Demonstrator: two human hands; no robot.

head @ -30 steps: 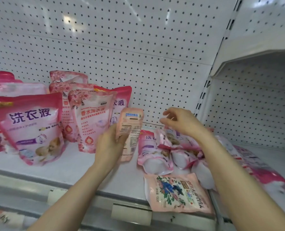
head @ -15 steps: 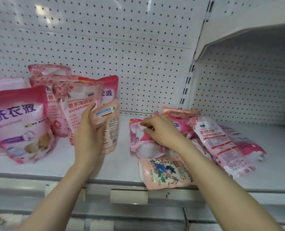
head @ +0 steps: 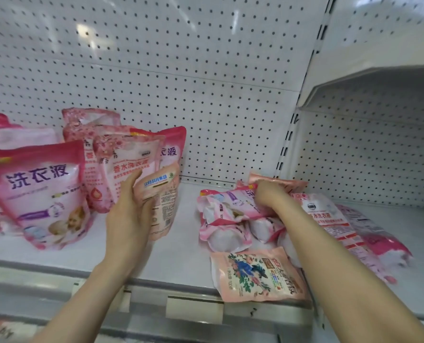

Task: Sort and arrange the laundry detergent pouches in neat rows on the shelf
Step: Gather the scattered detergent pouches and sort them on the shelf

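held pouch: a small peach pouch is upright near the middle of the shelf; can't tell if it touches it.
left hand: the left hand grips the peach pouch from its 9 o'clock side.
right hand: the right hand is on top of the pile, fingers tucked in; can't tell if it holds one.
pile: pink pouches lie in a heap at 3 o'clock from the peach pouch.
flower pouch: the flower pouch lies flat at 6 o'clock from the pile, by the front edge.
standing pouches: standing pouches are upright at 9 o'clock.
back wall: a white board with holes at 12 o'clock.
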